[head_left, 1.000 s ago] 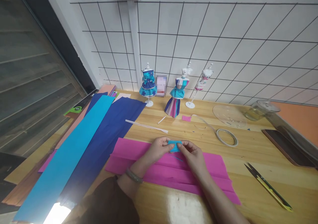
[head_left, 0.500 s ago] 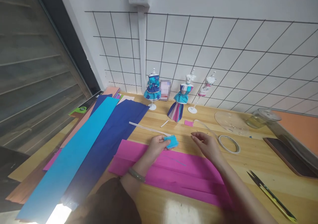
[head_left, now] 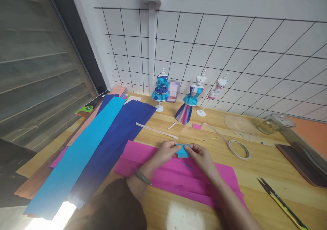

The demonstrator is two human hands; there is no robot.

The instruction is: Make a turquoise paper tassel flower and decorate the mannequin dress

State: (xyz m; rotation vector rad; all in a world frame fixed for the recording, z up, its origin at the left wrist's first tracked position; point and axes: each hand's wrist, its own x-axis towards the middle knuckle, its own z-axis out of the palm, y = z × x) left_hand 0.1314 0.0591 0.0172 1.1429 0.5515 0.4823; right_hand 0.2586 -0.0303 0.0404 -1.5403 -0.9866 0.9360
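A small piece of light blue crepe paper is pinched between my two hands. My left hand grips its left end, thumb on top. At the right end, the thumb and fingers of my right hand close on it. Beneath both hands lies a wide magenta crepe paper sheet, creased in long folds. Just beyond my left hand rests a thin white strip, with a shorter white piece behind it. A small pink paper scrap lies farther back.
Dark blue and light blue paper sheets spread on the left. Small dress forms, including one in a blue dress, stand by the wall. A tape roll, yellow-handled snips, a jar and a dark tray sit right.
My right hand has moved left and taken hold of the light blue paper's right end. Before, only my left hand held it. The camera view has shifted slightly.
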